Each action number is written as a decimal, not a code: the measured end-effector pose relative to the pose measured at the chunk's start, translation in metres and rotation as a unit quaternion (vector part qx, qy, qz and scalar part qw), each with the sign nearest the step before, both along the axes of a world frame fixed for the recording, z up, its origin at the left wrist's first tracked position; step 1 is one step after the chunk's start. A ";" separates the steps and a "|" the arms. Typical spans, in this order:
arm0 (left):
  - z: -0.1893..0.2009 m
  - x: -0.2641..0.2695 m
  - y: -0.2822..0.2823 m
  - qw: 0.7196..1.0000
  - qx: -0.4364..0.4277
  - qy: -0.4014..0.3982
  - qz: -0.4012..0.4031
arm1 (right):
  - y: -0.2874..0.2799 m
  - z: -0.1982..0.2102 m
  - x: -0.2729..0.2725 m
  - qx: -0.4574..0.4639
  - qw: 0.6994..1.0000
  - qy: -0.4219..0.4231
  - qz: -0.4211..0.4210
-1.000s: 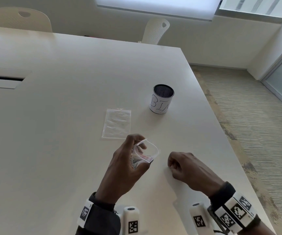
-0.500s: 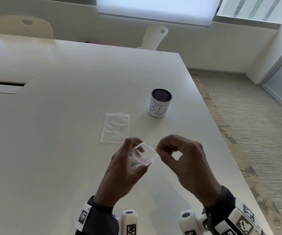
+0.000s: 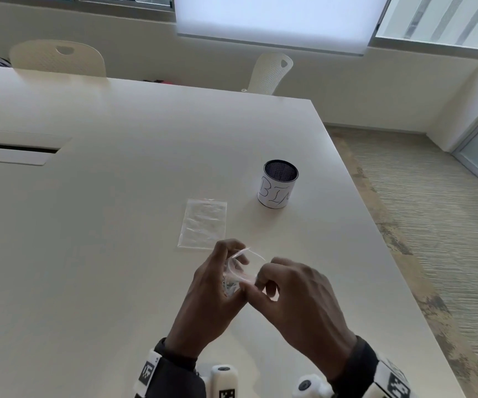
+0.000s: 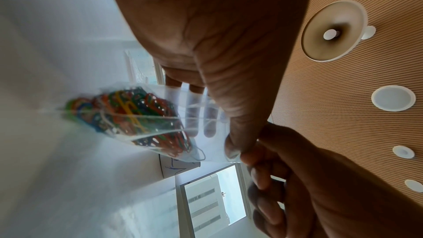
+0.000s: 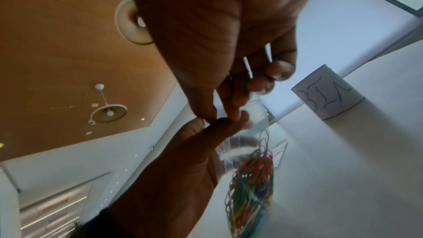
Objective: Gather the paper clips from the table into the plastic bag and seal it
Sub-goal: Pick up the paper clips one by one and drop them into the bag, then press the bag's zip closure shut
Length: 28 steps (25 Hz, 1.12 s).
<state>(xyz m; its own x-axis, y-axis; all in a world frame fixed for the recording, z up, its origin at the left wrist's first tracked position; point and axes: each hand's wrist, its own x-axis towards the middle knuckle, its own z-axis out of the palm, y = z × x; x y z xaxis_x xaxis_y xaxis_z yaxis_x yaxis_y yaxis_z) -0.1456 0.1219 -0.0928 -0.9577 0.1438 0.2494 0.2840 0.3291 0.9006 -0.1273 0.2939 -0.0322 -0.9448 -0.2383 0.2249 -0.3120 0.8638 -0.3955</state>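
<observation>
1. The right hand [image 3: 298, 305], which lay on the table [image 3: 88, 225] a second ago, has come up to the bag [image 3: 239, 275] and now meets the left hand [image 3: 214, 285] at its mouth. The table shows no loose clips, so the gathering looks done and sealing is the step in hand.
2. Left hand: thumb and fingers curl round the bag's upper part and hold it above the table at about 6 o'clock, near the person.
3. The bag is thin, clear, creased film; the fingers [image 4: 191, 115] show through it. The clips [image 4: 137, 117] sit bunched in its bottom: bent wire loops in red, orange, yellow, green and blue.
4. Right hand: thumb and forefinger pinch the bag's top edge just beside the left thumb [image 5: 219, 129]. The other fingers are curled and seem to hold a thin white strip, though I cannot tell what it is.
5. A flat spare bag [image 3: 203, 224] lies at 12 o'clock of the hands; the cylindrical cup [image 3: 279, 183], paper-wrapped with a dark mesh inside, stands at 1 o'clock.
</observation>
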 end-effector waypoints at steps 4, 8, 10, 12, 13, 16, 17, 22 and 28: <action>0.000 0.000 0.002 1.000 0.005 0.004 0.021 | -0.008 0.003 -0.008 0.004 0.999 0.025 -0.025; 0.001 0.001 0.002 1.000 -0.011 0.004 0.028 | -0.008 0.009 -0.013 0.001 1.000 -0.007 0.013; 0.001 0.000 -0.001 0.999 -0.030 0.008 0.019 | -0.006 0.009 -0.014 0.024 0.999 -0.017 0.028; 0.005 0.000 -0.007 0.996 -0.089 0.024 -0.005 | -0.003 0.010 -0.015 0.022 0.998 -0.041 0.037; 0.008 -0.002 -0.011 0.990 -0.134 0.032 -0.020 | 0.000 0.012 -0.015 0.015 0.997 -0.057 0.044; 0.023 -0.005 -0.027 0.962 -0.263 0.038 -0.057 | 0.009 0.021 -0.015 -0.023 0.994 -0.084 0.073; 0.030 -0.006 -0.033 0.955 -0.285 0.034 -0.069 | 0.013 0.025 -0.015 -0.026 0.993 -0.084 0.079; 0.054 -0.013 -0.055 0.934 -0.340 0.061 -0.093 | 0.038 0.038 -0.019 -0.001 0.994 -0.052 0.092; 0.076 -0.007 -0.037 0.942 -0.286 0.153 -0.091 | 0.057 0.047 -0.009 0.005 0.994 -0.029 0.100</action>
